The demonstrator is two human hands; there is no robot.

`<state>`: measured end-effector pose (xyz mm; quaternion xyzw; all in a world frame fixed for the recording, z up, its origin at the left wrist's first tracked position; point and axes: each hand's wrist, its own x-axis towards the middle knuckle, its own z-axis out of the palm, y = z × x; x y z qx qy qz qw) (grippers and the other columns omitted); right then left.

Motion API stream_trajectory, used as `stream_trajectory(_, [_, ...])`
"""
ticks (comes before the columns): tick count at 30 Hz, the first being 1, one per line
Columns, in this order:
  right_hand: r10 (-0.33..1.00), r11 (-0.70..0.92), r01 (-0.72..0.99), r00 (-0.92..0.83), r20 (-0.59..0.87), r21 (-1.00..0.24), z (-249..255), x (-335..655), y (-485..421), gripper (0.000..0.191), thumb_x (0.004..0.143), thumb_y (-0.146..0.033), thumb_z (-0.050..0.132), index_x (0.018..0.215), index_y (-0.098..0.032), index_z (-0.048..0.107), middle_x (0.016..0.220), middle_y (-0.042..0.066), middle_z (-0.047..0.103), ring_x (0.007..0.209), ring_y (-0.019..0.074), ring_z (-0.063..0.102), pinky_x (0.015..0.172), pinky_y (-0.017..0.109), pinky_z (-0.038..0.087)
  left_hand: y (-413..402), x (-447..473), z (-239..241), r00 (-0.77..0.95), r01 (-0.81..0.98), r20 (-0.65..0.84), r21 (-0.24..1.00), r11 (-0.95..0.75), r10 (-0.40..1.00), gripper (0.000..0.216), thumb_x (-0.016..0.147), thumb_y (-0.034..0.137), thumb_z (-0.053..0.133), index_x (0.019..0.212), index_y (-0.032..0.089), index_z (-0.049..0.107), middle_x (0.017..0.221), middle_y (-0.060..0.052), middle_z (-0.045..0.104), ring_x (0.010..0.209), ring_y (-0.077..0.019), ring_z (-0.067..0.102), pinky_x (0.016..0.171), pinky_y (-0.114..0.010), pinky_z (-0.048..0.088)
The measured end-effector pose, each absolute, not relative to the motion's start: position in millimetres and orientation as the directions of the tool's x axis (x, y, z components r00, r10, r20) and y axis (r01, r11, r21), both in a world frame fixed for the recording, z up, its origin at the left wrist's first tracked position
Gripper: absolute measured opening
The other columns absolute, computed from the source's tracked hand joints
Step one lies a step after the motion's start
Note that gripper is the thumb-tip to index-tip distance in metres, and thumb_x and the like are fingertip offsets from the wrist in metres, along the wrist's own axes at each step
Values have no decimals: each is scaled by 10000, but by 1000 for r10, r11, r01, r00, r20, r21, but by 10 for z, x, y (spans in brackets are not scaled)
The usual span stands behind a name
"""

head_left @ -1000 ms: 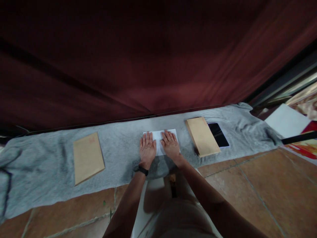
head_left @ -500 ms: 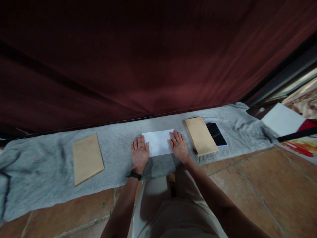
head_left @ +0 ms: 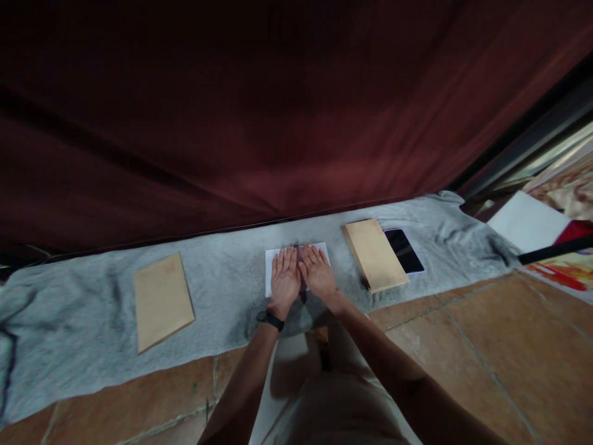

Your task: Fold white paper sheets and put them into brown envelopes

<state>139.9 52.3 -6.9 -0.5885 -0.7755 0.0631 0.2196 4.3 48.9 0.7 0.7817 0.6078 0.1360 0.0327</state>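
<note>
A white sheet of paper lies flat on the grey cloth in front of me, mostly covered by my hands. My left hand rests palm down on its left half, fingers stretched out, with a dark watch on the wrist. Close beside it, my right hand lies flat on the right half, fingers extended. The thumbs almost meet over the middle of the paper. Neither hand grips anything.
To the right lie a stack of brown envelopes and a dark-screened phone. Another brown envelope is at the left. A dark red curtain hangs behind the cloth. Tiled floor runs along the near side.
Both hands have slid inward from the paper's left and right edges to its middle, staying flat on it. The envelopes and phone have not moved.
</note>
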Motion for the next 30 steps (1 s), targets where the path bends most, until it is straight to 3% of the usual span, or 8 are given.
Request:
stream_trajectory(4, [940, 317, 879, -240, 244, -356, -149, 1351, 583, 465, 1080, -292, 357, 1481, -129, 526, 1560, 130, 486, 1472, 265, 414, 1239, 490, 281, 548, 4, -65, 237, 943, 120, 211, -258, 964, 558, 1025, 240, 275, 1564, 147, 389, 1636, -103, 381, 1568, -274, 210, 1260, -529, 238])
stream_trajectory(8, [937, 319, 884, -241, 252, -341, -233, 1416, 573, 464, 1072, -326, 414, 1496, -166, 511, 1592, 132, 436, 1491, 268, 386, 1233, 502, 284, 540, -110, -138, 198, 953, 149, 204, -226, 969, 560, 1034, 313, 306, 1571, 175, 380, 1639, -95, 376, 1565, -271, 222, 1262, -517, 230])
stream_trajectory(21, [948, 239, 911, -144, 285, -337, -285, 1680, 580, 507, 1066, -343, 407, 1521, -128, 467, 1594, 173, 422, 1488, 305, 380, 1213, 549, 280, 461, -371, -192, 80, 971, 229, 203, -128, 970, 585, 1049, 332, 265, 1577, 88, 330, 1618, -166, 390, 1544, -262, 283, 1262, -502, 228])
stream_trajectory(30, [954, 186, 934, -97, 285, -304, -312, 1839, 538, 525, 1064, -358, 410, 1517, -99, 470, 1581, 175, 446, 1470, 321, 400, 1212, 519, 288, 499, -380, -209, 35, 972, 229, 220, -87, 973, 583, 1044, 337, 264, 1551, 74, 377, 1597, -180, 424, 1525, -284, 326, 1252, -518, 246])
